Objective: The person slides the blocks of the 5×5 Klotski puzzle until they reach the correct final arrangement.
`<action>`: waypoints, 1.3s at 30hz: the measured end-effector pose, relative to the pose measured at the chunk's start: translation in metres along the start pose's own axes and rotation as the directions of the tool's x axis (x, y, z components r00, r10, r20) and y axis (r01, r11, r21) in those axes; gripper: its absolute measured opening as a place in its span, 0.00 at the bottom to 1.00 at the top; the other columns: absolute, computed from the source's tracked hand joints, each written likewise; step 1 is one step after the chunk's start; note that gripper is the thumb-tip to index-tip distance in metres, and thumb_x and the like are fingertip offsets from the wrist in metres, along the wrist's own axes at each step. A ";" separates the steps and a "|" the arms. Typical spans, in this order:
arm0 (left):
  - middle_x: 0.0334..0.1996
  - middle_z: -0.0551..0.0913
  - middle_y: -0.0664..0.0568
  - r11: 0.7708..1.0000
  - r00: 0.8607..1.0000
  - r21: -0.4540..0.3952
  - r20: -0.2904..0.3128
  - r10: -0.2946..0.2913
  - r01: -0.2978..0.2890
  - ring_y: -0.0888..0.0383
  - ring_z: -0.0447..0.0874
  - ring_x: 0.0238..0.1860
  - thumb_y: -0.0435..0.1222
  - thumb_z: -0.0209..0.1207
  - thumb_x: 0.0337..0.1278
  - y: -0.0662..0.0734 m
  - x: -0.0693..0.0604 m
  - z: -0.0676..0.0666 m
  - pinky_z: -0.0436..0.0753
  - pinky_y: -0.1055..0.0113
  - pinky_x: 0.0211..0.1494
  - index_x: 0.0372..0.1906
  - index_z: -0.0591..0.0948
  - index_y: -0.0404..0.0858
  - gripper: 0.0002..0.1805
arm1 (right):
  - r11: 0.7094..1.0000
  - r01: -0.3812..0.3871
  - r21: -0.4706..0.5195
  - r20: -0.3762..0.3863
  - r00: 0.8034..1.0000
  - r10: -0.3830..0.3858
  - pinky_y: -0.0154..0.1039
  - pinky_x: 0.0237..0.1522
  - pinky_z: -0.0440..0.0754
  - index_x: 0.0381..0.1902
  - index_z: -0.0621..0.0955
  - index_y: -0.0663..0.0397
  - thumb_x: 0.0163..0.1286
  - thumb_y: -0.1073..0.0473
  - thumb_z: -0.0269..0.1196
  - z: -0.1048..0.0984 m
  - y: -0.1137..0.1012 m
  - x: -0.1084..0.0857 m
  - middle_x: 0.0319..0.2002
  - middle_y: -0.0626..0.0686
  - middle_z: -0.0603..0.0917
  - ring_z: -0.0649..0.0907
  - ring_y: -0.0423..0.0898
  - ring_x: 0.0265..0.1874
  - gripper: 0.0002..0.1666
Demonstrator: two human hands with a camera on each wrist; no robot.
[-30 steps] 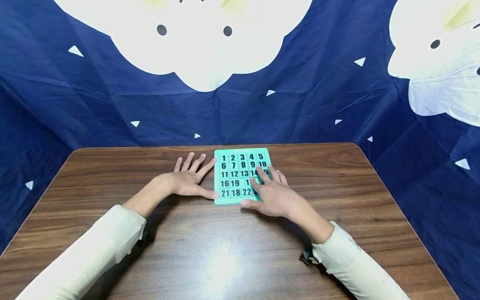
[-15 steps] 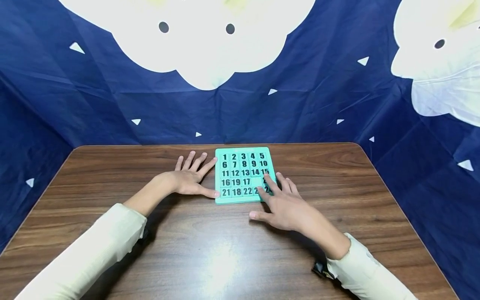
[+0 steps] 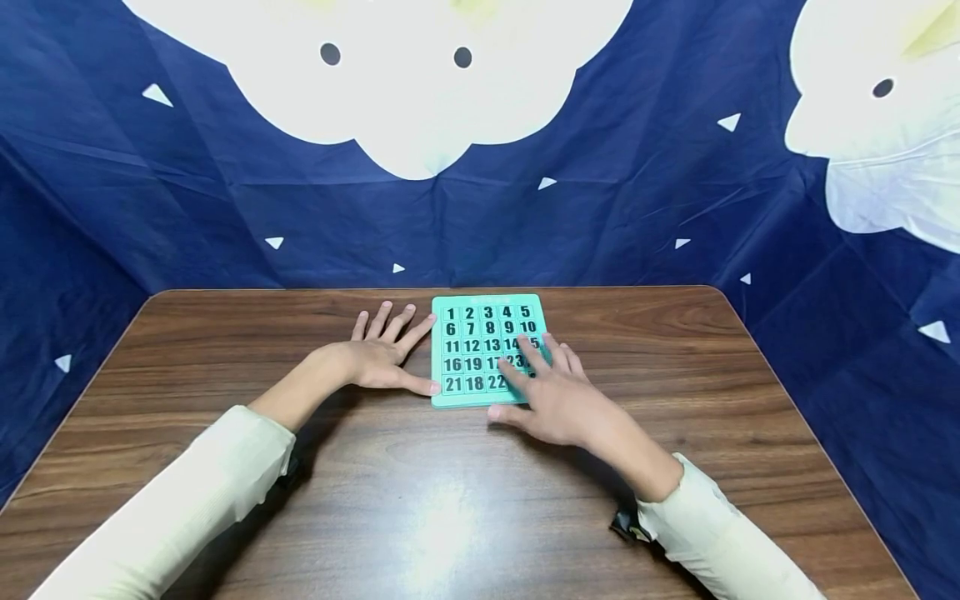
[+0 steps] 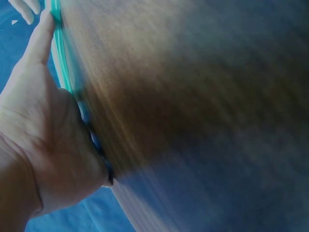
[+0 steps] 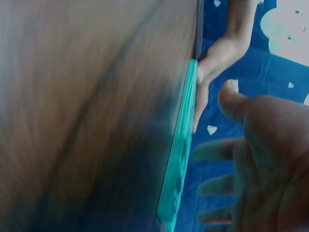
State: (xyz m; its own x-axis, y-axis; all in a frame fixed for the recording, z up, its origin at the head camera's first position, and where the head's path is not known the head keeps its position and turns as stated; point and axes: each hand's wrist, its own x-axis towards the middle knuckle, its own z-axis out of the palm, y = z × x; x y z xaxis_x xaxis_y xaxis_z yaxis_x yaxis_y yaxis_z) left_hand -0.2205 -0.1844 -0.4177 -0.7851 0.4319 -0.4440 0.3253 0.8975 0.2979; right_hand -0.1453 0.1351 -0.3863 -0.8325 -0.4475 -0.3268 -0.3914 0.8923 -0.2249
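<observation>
A teal sliding number puzzle (image 3: 471, 329) lies flat near the far side of the wooden table. Its top rows read 1 to 10 in order; 23 shows in the fourth row beside 17. My left hand (image 3: 375, 362) is spread at the puzzle's left edge, thumb and index fingertips against the frame. Over the lower right tiles reaches my right hand (image 3: 558, 404), fingers extended, covering several numbers. Whether its fingertips press a tile cannot be told. Only the puzzle's thin edge (image 5: 178, 150) shows in the right wrist view, with the right palm (image 5: 270, 154) close by.
The brown wooden table (image 3: 360, 517) carries a bright glare patch in front. Behind it and at both sides hangs a dark blue cloth (image 3: 225, 208) with white cloud shapes and small triangles. A dark wrist device (image 3: 630, 525) sits at the right cuff.
My right hand first drew right and nearer, then returned left over the puzzle. Tile 17 slid left, and 23 moved up into the gap beside it. The left hand has stayed in place.
</observation>
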 end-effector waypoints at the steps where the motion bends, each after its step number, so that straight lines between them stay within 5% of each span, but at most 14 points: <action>1: 0.94 0.22 0.45 1.000 1.000 -0.001 0.000 -0.002 0.002 0.33 0.09 0.91 0.84 0.59 0.59 0.000 0.000 0.000 0.18 0.25 0.88 0.94 0.30 0.60 0.74 | 1.000 0.019 0.005 0.008 1.000 -0.019 0.73 0.92 0.40 0.93 0.61 0.37 0.84 0.23 0.56 0.001 -0.002 -0.002 0.95 0.60 0.42 0.39 0.72 0.93 0.51; 5: 0.94 0.22 0.45 1.000 1.000 -0.009 -0.003 -0.009 0.009 0.34 0.09 0.91 0.85 0.59 0.58 -0.002 0.000 0.001 0.17 0.26 0.88 0.94 0.30 0.61 0.74 | 0.998 0.055 0.010 0.025 0.998 -0.055 0.74 0.92 0.42 0.92 0.64 0.34 0.84 0.23 0.56 0.003 -0.006 -0.009 0.95 0.60 0.43 0.40 0.72 0.93 0.48; 18: 0.94 0.21 0.46 1.000 1.000 -0.004 0.003 -0.002 0.002 0.34 0.08 0.91 0.85 0.59 0.58 0.000 0.000 0.000 0.17 0.26 0.88 0.94 0.29 0.61 0.75 | 1.000 0.001 -0.003 -0.002 1.000 -0.001 0.76 0.91 0.44 0.90 0.68 0.41 0.85 0.25 0.57 -0.001 0.006 -0.020 0.94 0.64 0.49 0.44 0.74 0.93 0.47; 28: 0.94 0.22 0.45 1.000 1.000 -0.003 -0.001 -0.007 0.007 0.34 0.09 0.91 0.85 0.58 0.59 0.000 0.001 0.000 0.17 0.26 0.88 0.94 0.30 0.61 0.74 | 0.996 0.087 0.004 0.043 0.995 -0.087 0.74 0.92 0.41 0.91 0.64 0.27 0.84 0.23 0.55 0.005 -0.017 -0.011 0.95 0.60 0.46 0.40 0.70 0.94 0.45; 39: 0.94 0.22 0.45 1.000 1.000 -0.007 0.004 -0.008 0.008 0.34 0.08 0.91 0.85 0.59 0.58 -0.001 0.001 0.002 0.17 0.25 0.88 0.94 0.29 0.61 0.75 | 0.999 0.031 -0.013 0.044 0.999 -0.030 0.75 0.91 0.42 0.89 0.70 0.34 0.85 0.24 0.56 -0.008 -0.006 -0.012 0.94 0.64 0.48 0.42 0.73 0.93 0.44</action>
State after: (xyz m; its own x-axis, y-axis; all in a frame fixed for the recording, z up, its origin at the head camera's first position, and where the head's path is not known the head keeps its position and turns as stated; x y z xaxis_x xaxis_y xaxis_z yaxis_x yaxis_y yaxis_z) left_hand -0.2202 -0.1844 -0.4201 -0.7857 0.4252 -0.4493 0.3153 0.9002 0.3005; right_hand -0.1365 0.1360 -0.3736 -0.8024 -0.4763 -0.3596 -0.4217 0.8788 -0.2231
